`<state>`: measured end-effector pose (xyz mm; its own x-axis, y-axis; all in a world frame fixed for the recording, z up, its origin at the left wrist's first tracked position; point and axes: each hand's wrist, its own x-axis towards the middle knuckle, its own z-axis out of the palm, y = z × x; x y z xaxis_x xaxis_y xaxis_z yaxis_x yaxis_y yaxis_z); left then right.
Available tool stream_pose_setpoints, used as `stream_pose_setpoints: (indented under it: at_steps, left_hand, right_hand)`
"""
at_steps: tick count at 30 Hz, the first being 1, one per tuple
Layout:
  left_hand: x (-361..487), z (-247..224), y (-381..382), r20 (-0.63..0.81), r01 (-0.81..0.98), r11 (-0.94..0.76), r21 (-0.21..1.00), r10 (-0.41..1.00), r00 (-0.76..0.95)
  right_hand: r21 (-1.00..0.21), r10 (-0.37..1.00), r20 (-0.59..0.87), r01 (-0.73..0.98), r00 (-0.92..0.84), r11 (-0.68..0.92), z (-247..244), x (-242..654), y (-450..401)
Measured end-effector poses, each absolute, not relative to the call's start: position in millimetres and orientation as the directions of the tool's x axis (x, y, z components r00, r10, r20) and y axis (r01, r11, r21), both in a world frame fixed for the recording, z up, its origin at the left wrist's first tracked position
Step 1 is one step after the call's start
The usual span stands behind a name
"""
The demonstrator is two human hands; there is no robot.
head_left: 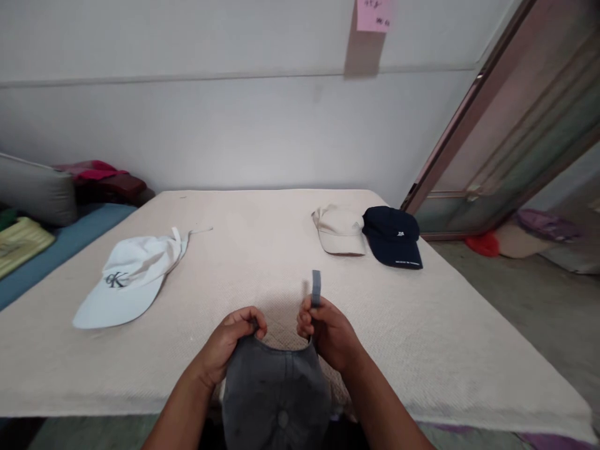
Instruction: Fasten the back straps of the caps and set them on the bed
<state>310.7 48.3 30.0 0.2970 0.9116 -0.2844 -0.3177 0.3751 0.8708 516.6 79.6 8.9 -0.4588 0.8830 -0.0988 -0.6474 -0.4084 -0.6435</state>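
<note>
A dark grey baseball cap (276, 394) is held between my two hands at the near edge of the table, its crown towards me and its back opening facing away. My left hand (229, 344) pinches the left end of the opening. With my right hand (330, 331) I grip the right end, and the grey strap (316, 284) stands up above those fingers. The cap's brim is out of sight. To the left lies a white cap (140, 269) with a dark logo and a loose strap. A cream cap (341, 228) and a navy cap (392, 236) sit side by side at the back right.
A pale textured cloth covers the table (253, 250), which meets a white wall (234, 131). On the wall hangs a pink note (374, 15). A grey cushion (35, 190) rests at the far left, and a framed door (506, 137) stands on the right.
</note>
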Motion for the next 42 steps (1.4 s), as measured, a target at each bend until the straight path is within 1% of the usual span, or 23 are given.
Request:
stream_pose_setpoints:
  at_steps: [2, 5, 8, 12, 15, 17, 20, 22, 24, 26, 29, 32, 35, 39, 42]
  left_hand:
    - [314, 30, 50, -0.328, -0.299, 0.407, 0.863, 0.902, 0.281]
    - [322, 29, 53, -0.363, -0.332, 0.437, 0.836, 0.894, 0.263]
    - [328, 28, 55, -0.358, -0.340, 0.432, 0.835, 0.897, 0.260]
    - [331, 24, 55, -0.340, -0.317, 0.413, 0.854, 0.904, 0.260]
    - [333, 23, 55, -0.311, -0.266, 0.378, 0.887, 0.914, 0.261]
    - [335, 24, 55, -0.277, -0.229, 0.339, 0.912, 0.924, 0.262]
    - [339, 23, 55, -0.228, -0.170, 0.278, 0.945, 0.937, 0.264]
    - [341, 20, 54, -0.213, -0.109, 0.245, 0.963, 0.947, 0.241]
    - [342, 17, 54, -0.206, -0.046, 0.220, 0.974, 0.957, 0.206]
    - [343, 15, 53, -0.201, -0.019, 0.208, 0.978, 0.962, 0.185]
    - [343, 14, 54, -0.225, -0.054, 0.239, 0.969, 0.956, 0.189]
    - [344, 14, 55, -0.275, -0.100, 0.298, 0.949, 0.941, 0.196]
    - [344, 13, 57, -0.300, -0.104, 0.324, 0.940, 0.934, 0.195]
    - [344, 13, 56, -0.301, -0.088, 0.326, 0.941, 0.929, 0.215]
    - [345, 14, 53, -0.320, -0.133, 0.353, 0.926, 0.922, 0.220]
  right_hand:
    - [-0.629, 0.884, -0.130, -0.652, -0.449, -0.424, 9, 517, 84]
    - [-0.681, 0.889, -0.142, -0.609, -0.436, -0.407, 10, 518, 86]
    - [-0.743, 0.890, -0.144, -0.547, -0.433, -0.387, 11, 517, 85]
    - [-0.796, 0.863, -0.209, -0.433, -0.459, -0.423, 11, 514, 83]
    - [-0.839, 0.837, -0.248, -0.324, -0.487, -0.437, 9, 510, 82]
    - [-0.861, 0.811, -0.234, -0.273, -0.536, -0.429, 5, 508, 81]
    - [-0.883, 0.777, -0.190, -0.241, -0.600, -0.402, -1, 506, 80]
    - [-0.893, 0.782, -0.186, -0.228, -0.595, -0.387, -4, 505, 80]
    - [-0.912, 0.809, -0.194, -0.203, -0.555, -0.357, -6, 505, 80]
    - [-0.936, 0.832, -0.191, -0.157, -0.521, -0.313, -4, 505, 80]
    - [-0.960, 0.834, -0.190, -0.082, -0.518, -0.269, 0, 507, 81]
    - [-0.961, 0.828, -0.227, -0.019, -0.513, -0.275, 3, 509, 83]
    - [-0.951, 0.820, -0.249, -0.032, -0.516, -0.309, 0, 510, 84]
    - [-0.901, 0.773, -0.234, -0.168, -0.589, -0.401, -4, 510, 85]
    - [-0.856, 0.753, -0.221, -0.247, -0.619, -0.455, -4, 509, 86]
